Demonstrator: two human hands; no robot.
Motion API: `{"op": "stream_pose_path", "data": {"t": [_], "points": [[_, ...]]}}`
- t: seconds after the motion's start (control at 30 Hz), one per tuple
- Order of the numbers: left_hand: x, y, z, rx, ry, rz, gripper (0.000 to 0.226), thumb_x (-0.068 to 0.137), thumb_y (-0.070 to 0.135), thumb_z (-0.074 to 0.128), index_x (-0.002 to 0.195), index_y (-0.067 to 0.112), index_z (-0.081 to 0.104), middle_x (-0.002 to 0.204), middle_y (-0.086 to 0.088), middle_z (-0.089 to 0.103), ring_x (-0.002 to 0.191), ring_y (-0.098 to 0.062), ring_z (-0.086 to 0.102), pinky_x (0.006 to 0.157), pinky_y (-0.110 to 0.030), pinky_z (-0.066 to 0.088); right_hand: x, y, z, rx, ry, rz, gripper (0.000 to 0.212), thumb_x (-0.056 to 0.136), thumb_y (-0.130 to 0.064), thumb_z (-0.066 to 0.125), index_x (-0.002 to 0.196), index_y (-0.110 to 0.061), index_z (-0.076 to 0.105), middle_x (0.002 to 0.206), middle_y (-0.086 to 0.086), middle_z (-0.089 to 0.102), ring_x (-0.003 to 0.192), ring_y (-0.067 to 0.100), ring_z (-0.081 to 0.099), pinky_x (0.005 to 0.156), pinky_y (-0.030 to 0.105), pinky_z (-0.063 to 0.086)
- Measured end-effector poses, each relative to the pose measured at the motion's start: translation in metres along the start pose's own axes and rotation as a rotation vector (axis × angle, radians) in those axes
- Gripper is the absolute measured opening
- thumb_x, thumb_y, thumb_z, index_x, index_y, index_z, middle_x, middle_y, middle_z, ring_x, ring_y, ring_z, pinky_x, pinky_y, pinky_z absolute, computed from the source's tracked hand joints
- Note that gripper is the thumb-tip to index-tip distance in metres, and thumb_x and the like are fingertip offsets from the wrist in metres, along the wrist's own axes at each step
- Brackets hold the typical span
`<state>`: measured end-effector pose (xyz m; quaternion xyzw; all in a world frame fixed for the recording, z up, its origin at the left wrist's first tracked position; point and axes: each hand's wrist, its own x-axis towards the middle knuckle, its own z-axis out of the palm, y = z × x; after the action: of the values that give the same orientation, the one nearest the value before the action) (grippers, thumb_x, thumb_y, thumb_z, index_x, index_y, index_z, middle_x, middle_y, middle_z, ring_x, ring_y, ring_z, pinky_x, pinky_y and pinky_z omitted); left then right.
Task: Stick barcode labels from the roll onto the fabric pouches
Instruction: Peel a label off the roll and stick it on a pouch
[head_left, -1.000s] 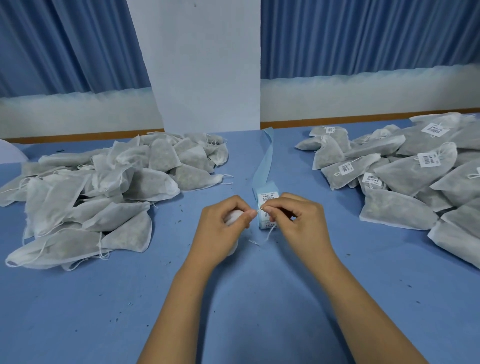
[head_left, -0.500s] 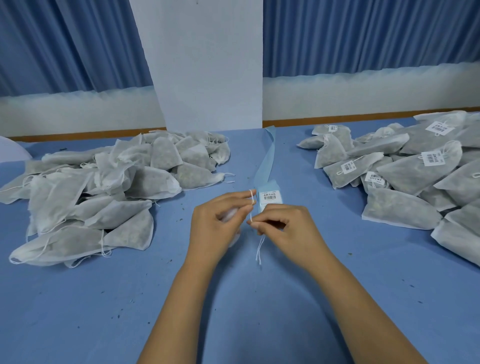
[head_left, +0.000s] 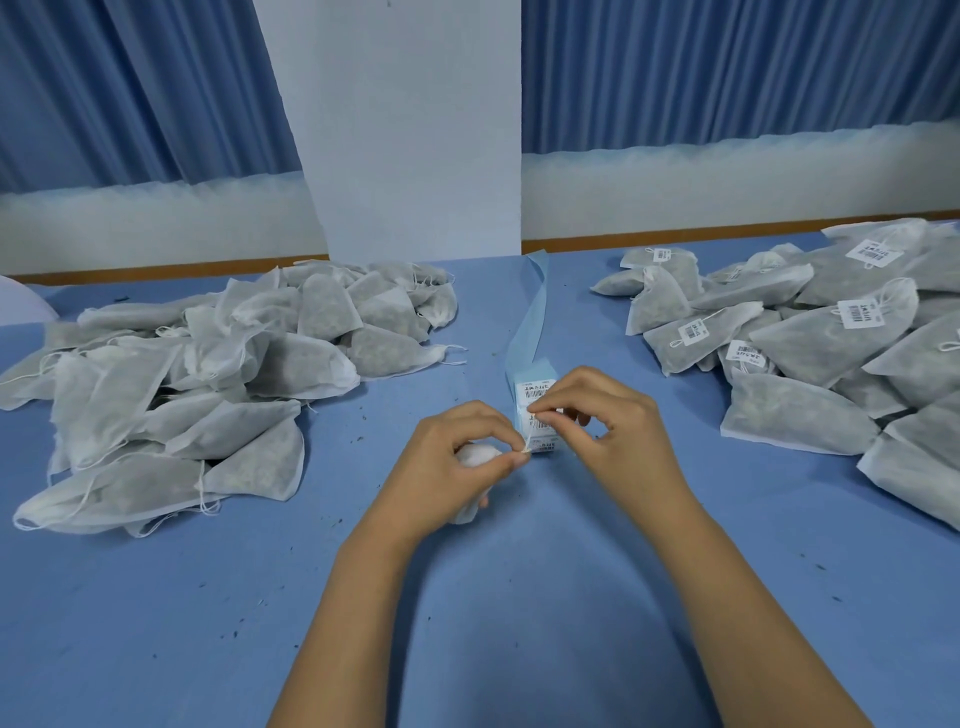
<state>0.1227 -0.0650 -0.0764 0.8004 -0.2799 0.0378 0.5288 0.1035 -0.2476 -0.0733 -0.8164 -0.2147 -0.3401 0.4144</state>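
White pouch (head_left: 474, 454) sat bunched in my left hand (head_left: 452, 467), my right hand (head_left: 605, 431) close beside it, both pinching its drawstring (head_left: 528, 441). Just beyond lay the label strip (head_left: 535, 387), unlabelled pouches (head_left: 208, 374) heaped left, labelled pouches (head_left: 810, 338) right.

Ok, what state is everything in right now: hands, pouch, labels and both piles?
left hand: grips pouch, pinches drawstring end.
right hand: pinches drawstring, over label strip.
pouch: bunched in left hand, no label visible.
drawstring: stretched between both hands.
label strip: flat on table, labels on it.
left pile: no labels showing.
right pile: several labelled.
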Motion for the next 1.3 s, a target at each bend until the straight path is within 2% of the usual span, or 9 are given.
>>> {"op": "stream_pose_path", "data": {"t": [0.1, 0.23, 0.4, 0.6, 0.73, 0.8, 0.93, 1.03, 1.3], "points": [[0.000, 0.005, 0.003, -0.033, 0.012, -0.007, 0.021, 0.084, 0.007, 0.074, 0.074, 0.024, 0.069, 0.083, 0.009, 0.064, 0.056, -0.007, 0.056, 0.057, -0.021, 0.045, 0.000, 0.000, 0.002, -0.016, 0.046, 0.005, 0.009, 0.082, 0.004, 0.067, 0.084, -0.004, 0.073, 0.080, 0.005, 0.063, 0.069, 0.008, 0.051, 0.067, 0.011, 0.039], [-0.002, 0.012, 0.005, -0.193, 0.201, -0.038, 0.019, 0.085, 0.006, 0.071, 0.072, 0.019, 0.069, 0.055, 0.009, 0.061, 0.039, -0.011, 0.048, 0.052, -0.019, 0.045, -0.001, -0.005, 0.010, 0.041, 0.052, 0.145, 0.007, 0.079, 0.003, 0.071, 0.074, -0.002, 0.070, 0.072, 0.002, 0.060, 0.062, 0.012, 0.048, 0.060, 0.017, 0.038], [0.000, 0.014, 0.003, -0.309, 0.421, -0.042, 0.021, 0.086, 0.008, 0.070, 0.073, 0.024, 0.072, 0.068, 0.001, 0.070, 0.042, -0.009, 0.049, 0.052, -0.015, 0.044, -0.004, -0.012, 0.019, 0.198, -0.011, 0.242, 0.012, 0.079, 0.001, 0.072, 0.070, -0.006, 0.070, 0.068, 0.005, 0.060, 0.059, 0.013, 0.045, 0.060, 0.020, 0.038], [0.000, 0.016, 0.001, -0.270, 0.364, -0.056, 0.028, 0.087, 0.011, 0.070, 0.068, 0.032, 0.067, 0.066, 0.012, 0.063, 0.039, -0.010, 0.043, 0.048, -0.014, 0.039, -0.005, -0.014, 0.020, 0.262, -0.070, 0.303, 0.009, 0.083, -0.006, 0.070, 0.074, -0.006, 0.071, 0.073, 0.005, 0.063, 0.063, 0.013, 0.049, 0.066, 0.024, 0.042], [0.001, 0.015, 0.003, -0.241, 0.344, -0.081, 0.023, 0.089, 0.009, 0.067, 0.071, 0.024, 0.064, 0.050, 0.012, 0.053, 0.040, -0.008, 0.041, 0.048, -0.013, 0.038, -0.004, -0.017, 0.019, 0.361, 0.005, 0.345, 0.015, 0.088, -0.030, 0.059, 0.086, -0.019, 0.067, 0.079, -0.011, 0.064, 0.073, 0.014, 0.055, 0.068, 0.022, 0.042], [0.001, 0.016, 0.004, -0.227, 0.320, -0.080, 0.021, 0.089, 0.009, 0.067, 0.072, 0.020, 0.063, 0.049, 0.012, 0.051, 0.039, -0.009, 0.041, 0.049, -0.013, 0.038, -0.004, -0.018, 0.020, 0.351, 0.016, 0.315, 0.004, 0.084, -0.025, 0.063, 0.082, -0.022, 0.065, 0.076, -0.016, 0.061, 0.067, 0.006, 0.049, 0.065, 0.014, 0.038], [0.000, 0.016, 0.005, -0.241, 0.237, -0.069, 0.020, 0.090, 0.008, 0.066, 0.072, 0.017, 0.063, 0.048, 0.011, 0.050, 0.039, -0.011, 0.041, 0.049, -0.014, 0.039, -0.006, -0.015, 0.024, 0.293, 0.033, 0.269, 0.012, 0.085, -0.007, 0.067, 0.076, -0.014, 0.064, 0.071, -0.006, 0.056, 0.061, 0.011, 0.042, 0.062, 0.015, 0.034], [0.000, 0.018, 0.007, -0.270, 0.203, -0.053, 0.020, 0.087, 0.013, 0.067, 0.069, 0.021, 0.067, 0.062, 0.007, 0.056, 0.040, -0.011, 0.040, 0.048, -0.018, 0.039, -0.006, -0.015, 0.026, 0.252, 0.055, 0.270, 0.013, 0.083, -0.002, 0.068, 0.074, -0.011, 0.064, 0.069, -0.009, 0.056, 0.060, 0.009, 0.040, 0.060, 0.014, 0.033], [0.000, 0.019, 0.007, -0.258, 0.258, -0.068, 0.022, 0.088, 0.013, 0.068, 0.069, 0.023, 0.067, 0.073, 0.013, 0.061, 0.040, -0.006, 0.040, 0.046, -0.013, 0.037, -0.005, -0.023, 0.021, 0.204, 0.185, 0.119, 0.013, 0.079, -0.015, 0.073, 0.075, -0.004, 0.067, 0.073, -0.001, 0.060, 0.063, 0.011, 0.047, 0.063, 0.018, 0.039]]}}
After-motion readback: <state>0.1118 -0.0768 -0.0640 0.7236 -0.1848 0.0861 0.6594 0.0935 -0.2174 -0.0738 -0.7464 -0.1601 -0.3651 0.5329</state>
